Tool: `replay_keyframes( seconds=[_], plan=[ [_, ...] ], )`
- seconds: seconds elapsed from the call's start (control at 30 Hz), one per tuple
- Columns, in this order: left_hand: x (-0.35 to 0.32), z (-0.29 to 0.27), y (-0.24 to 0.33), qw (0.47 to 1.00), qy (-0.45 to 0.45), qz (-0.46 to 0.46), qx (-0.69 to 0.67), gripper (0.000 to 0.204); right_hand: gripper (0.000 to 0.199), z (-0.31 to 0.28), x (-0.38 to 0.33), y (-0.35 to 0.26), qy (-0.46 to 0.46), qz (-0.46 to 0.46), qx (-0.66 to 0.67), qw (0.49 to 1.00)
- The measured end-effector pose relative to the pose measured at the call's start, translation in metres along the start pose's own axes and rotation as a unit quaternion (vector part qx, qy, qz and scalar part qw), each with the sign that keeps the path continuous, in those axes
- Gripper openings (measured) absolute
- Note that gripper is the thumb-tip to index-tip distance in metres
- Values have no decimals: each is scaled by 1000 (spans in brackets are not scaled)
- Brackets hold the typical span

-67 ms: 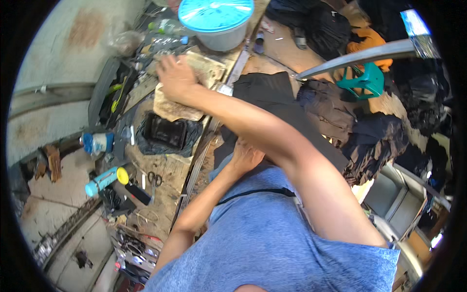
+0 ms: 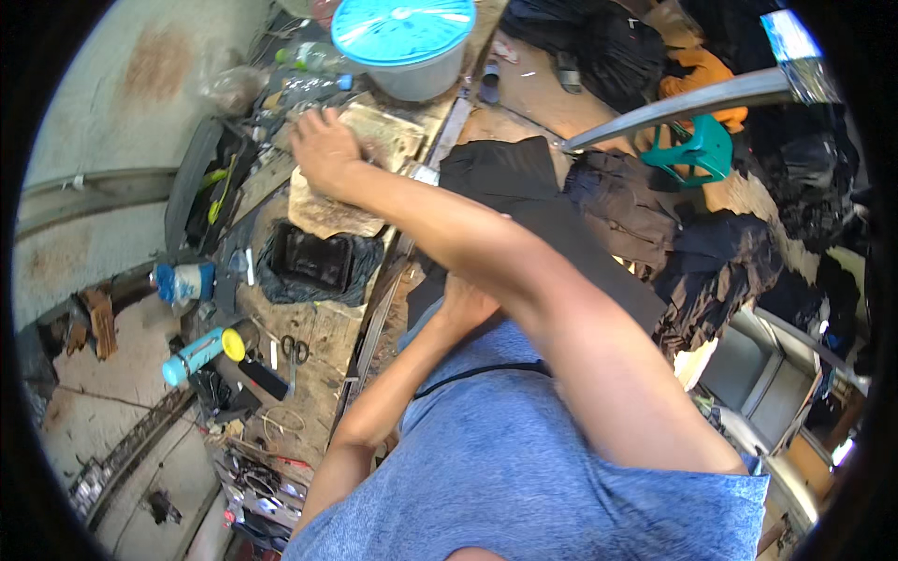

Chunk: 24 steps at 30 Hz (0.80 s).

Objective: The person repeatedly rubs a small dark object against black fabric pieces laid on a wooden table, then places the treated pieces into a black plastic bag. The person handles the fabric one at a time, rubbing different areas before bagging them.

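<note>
Worktop (image 2: 318, 341): wooden, cluttered. Black fabric (image 2: 505, 187): spread across the worktop's right part. Blue-lidded tub (image 2: 404, 37): at the far end. Worn tan pad (image 2: 360, 159): flat on the worktop beside a black tray (image 2: 313, 262). Right hand (image 2: 323, 150): fingers spread flat on the pad, gripping nothing. Left hand (image 2: 468, 304): resting at the fabric's near edge; grip cannot be told. Scissors (image 2: 296, 351): near side.
</note>
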<state>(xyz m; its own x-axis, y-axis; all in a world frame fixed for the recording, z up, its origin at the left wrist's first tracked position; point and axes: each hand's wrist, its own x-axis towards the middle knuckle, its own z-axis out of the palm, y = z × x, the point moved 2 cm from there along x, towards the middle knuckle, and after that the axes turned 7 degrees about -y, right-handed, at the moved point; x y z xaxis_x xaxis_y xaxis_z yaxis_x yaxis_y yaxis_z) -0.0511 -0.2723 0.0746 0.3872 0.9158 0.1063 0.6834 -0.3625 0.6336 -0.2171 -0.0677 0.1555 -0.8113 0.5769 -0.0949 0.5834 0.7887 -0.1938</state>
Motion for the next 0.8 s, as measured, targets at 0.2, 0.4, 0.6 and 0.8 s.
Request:
replay_keyframes(
  seconds=[0.2,0.4,0.6,0.8],
  plan=[
    [46,-10,-13,995,-34,-23,95,44,60,-25,-19,-3,162,-39,260,951],
    [195,25,-84,960,-78,-83,257,80,61,-35,-245,100,309,179,521,775],
    [271,73,-154,938,-344,0,-31,66,54,23,-356,140,120,357,318,870],
    [278,74,-151,958,-281,27,-43,56,55,70,-318,190,115,197,208,951]
  ],
)
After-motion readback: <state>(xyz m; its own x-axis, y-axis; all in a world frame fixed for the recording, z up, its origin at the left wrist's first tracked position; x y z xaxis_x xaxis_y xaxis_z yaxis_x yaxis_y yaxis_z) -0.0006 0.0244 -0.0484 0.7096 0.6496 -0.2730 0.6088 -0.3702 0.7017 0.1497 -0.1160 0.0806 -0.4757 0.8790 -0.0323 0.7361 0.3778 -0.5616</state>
